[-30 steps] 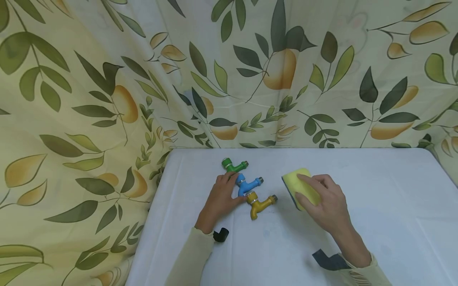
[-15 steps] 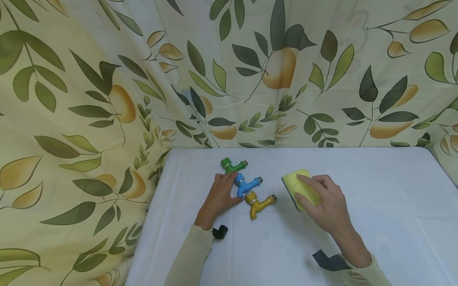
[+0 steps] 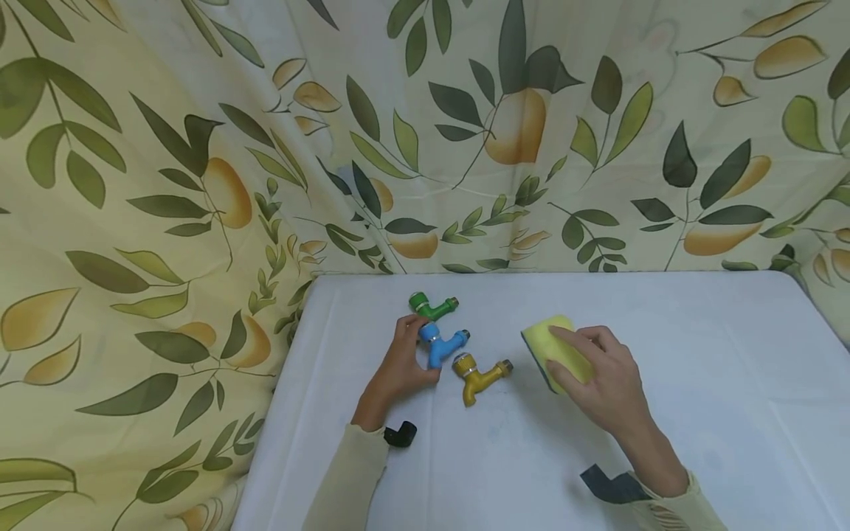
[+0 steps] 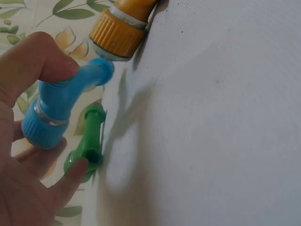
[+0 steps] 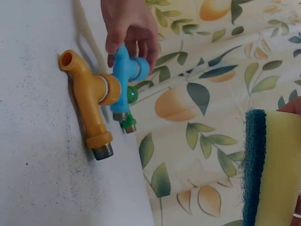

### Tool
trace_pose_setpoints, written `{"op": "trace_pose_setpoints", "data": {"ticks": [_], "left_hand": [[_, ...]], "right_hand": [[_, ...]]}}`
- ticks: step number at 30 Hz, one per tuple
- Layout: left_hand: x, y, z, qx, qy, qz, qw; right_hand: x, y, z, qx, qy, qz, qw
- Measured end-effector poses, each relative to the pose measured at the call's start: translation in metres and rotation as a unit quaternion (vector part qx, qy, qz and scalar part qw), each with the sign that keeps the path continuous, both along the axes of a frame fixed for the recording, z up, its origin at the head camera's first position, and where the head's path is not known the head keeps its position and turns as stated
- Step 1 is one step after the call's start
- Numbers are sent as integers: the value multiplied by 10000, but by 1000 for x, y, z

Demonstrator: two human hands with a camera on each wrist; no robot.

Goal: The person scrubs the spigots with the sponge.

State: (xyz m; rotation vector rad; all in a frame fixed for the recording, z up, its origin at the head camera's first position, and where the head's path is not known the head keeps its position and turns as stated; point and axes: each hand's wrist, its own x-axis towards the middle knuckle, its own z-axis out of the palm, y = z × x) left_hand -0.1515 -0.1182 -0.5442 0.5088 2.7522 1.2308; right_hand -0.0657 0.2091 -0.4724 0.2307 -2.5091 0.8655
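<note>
Between the thumb and fingers of my left hand (image 3: 400,366) is a blue tap (image 3: 441,346), held a little above the tabletop; its shadow falls apart from it in the left wrist view. Just behind it lies a green tap (image 3: 434,305), and one left fingertip overlaps it in that view; I cannot tell if they touch. A yellow tap (image 3: 479,380) rests on the table to the right of the blue one. My right hand (image 3: 607,376) grips a yellow sponge (image 5: 281,165) with a dark blue scouring side, held over the table.
The table (image 3: 717,354) has a white cover, with small dark specks near the yellow tap in the right wrist view. A leaf-and-fruit patterned curtain (image 3: 372,110) hangs behind and to the left. Dark straps (image 3: 614,487) show at both wrists.
My left hand has taken hold of the blue tap and drawn it left, away from the yellow tap. The right hand with the sponge has hardly moved.
</note>
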Motion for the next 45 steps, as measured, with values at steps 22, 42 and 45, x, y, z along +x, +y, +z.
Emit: {"op": "trace_pose_setpoints", "data": {"ticks": [22,42,45], "left_hand": [[49,44,42,1490,1326,-1255,9718],[52,63,55,828,1954,-1512,9655],[52,62,57,767,2100,-1399,9646]], "right_hand": [[9,-43,-8,276,338,368,9984],[9,-53,6,388,998,876,9904],[8,-54,8,554,1297,1038,9846]]}}
